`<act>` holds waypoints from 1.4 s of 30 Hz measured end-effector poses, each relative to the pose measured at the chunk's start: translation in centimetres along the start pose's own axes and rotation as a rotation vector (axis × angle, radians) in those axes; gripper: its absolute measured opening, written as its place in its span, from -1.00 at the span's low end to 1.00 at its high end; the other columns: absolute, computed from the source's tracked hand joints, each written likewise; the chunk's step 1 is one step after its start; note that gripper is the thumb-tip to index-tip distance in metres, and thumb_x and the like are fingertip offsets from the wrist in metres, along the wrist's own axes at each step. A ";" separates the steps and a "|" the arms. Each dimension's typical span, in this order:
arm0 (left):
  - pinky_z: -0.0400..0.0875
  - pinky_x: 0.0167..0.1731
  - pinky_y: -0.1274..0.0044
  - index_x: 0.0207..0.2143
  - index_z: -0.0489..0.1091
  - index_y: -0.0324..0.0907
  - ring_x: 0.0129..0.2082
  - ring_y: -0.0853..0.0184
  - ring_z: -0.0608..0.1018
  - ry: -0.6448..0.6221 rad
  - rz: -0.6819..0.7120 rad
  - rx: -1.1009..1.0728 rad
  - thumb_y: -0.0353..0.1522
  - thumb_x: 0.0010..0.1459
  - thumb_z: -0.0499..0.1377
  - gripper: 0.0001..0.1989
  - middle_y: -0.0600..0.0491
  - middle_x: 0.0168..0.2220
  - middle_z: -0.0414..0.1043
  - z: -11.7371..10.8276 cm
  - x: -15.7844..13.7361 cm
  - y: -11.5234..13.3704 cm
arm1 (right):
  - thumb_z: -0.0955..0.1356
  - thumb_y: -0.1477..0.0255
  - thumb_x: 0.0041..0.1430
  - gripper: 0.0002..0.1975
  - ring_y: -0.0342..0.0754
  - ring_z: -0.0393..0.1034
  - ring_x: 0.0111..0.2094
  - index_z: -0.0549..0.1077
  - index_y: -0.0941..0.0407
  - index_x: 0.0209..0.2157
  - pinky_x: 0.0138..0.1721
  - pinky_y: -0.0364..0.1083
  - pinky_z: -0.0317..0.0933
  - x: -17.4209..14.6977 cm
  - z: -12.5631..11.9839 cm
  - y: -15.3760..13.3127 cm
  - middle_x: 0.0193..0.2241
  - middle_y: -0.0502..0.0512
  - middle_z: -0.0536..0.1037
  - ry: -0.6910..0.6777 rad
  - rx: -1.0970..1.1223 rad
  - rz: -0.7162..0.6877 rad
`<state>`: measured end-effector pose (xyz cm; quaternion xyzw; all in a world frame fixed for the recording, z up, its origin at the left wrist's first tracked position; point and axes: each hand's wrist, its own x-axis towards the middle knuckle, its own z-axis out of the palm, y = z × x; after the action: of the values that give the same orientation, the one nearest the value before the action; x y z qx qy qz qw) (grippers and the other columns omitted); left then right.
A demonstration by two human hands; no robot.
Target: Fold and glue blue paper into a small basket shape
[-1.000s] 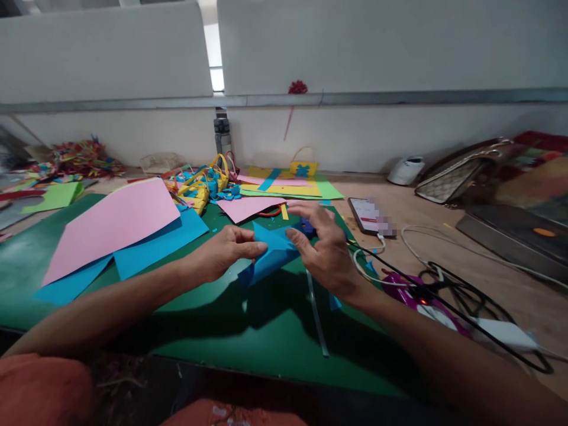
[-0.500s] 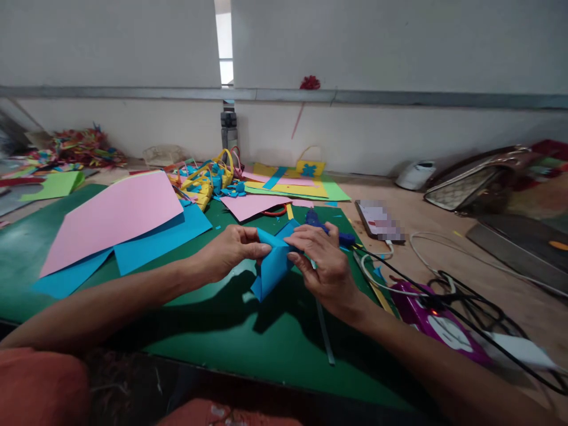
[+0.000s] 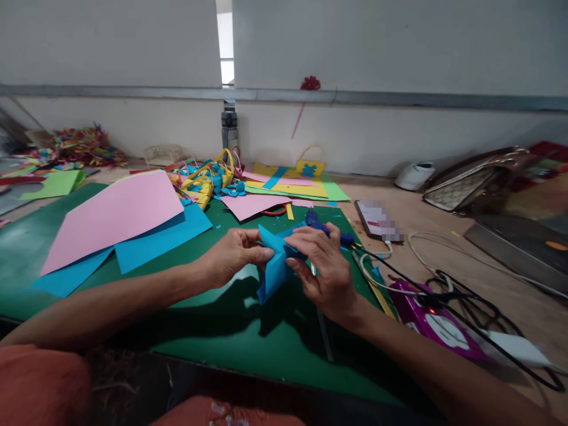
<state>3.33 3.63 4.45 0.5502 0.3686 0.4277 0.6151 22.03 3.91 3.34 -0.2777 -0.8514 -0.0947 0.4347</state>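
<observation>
Between my hands, above the green mat [image 3: 222, 343], is a piece of folded blue paper [image 3: 274, 272] with several flaps, shaped like a pinwheel. My left hand [image 3: 237, 254] pinches its left edge between thumb and fingers. On the other side my right hand [image 3: 322, 260] grips the paper near its middle, thumb below and fingers on top. Just behind the right hand lies a dark blue glue gun [image 3: 317, 220], partly covered by the fingers. A thin pale strip [image 3: 325, 337] shows below the right hand on the mat.
Pink sheets [image 3: 115, 219] and blue sheets [image 3: 164, 236] lie at left. Yellow paper baskets [image 3: 199, 192] stand behind. At right are a phone [image 3: 377, 220], a purple power strip [image 3: 439, 325] and tangled cables [image 3: 479, 302]. A bottle [image 3: 229, 130] stands by the wall.
The blue paper has turned slightly and shifted a little right, so its flaps stand at a different angle. Both hands keep hold of it.
</observation>
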 end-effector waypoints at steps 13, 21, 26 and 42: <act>0.25 -0.56 0.66 -0.52 0.38 -0.29 -0.58 0.49 0.34 0.107 0.300 0.404 -0.40 0.02 0.15 -0.88 0.12 -0.59 0.36 0.2 -0.6 0.8 | 0.26 0.44 0.19 -0.68 0.06 0.34 -0.04 0.27 0.13 -0.01 0.08 0.15 0.00 -0.2 0.1 0.0 -0.14 0.21 0.46 -0.005 -0.026 -0.037; 0.25 -0.40 0.52 -0.44 0.38 -0.23 -0.47 0.40 0.35 0.137 1.094 1.050 -0.50 0.12 0.08 -0.88 0.04 -0.50 0.43 -0.8 -1.3 1.7 | 0.30 0.45 0.15 -0.58 0.13 0.26 0.03 0.20 0.16 0.05 0.00 0.16 0.18 -0.3 0.5 0.6 -0.03 0.33 0.38 -0.003 -0.005 -0.036; 0.25 -0.47 0.59 -0.41 0.35 -0.24 -0.50 0.43 0.38 0.103 0.811 0.944 -0.50 0.09 0.09 -0.94 0.08 -0.51 0.40 -0.5 -1.3 1.7 | 0.30 0.47 0.13 -0.63 0.12 0.28 0.00 0.22 0.16 0.00 -0.03 0.14 0.21 -0.2 0.5 0.3 -0.07 0.33 0.39 0.045 0.040 0.001; 0.18 -0.65 0.68 -0.37 0.30 -0.27 -0.67 0.56 0.28 -0.030 -0.025 0.122 -0.38 -0.09 0.23 -0.79 0.21 -0.64 0.26 -0.1 0.1 0.4 | 0.32 0.40 0.15 -0.89 0.04 0.41 -0.17 0.34 0.13 -0.28 0.00 0.12 0.03 0.1 0.0 0.7 -0.33 0.13 0.53 -0.025 0.007 -0.068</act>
<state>3.20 3.79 4.79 0.5886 0.3915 0.3884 0.5912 22.39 4.53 3.38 -0.2484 -0.8660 -0.1031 0.4216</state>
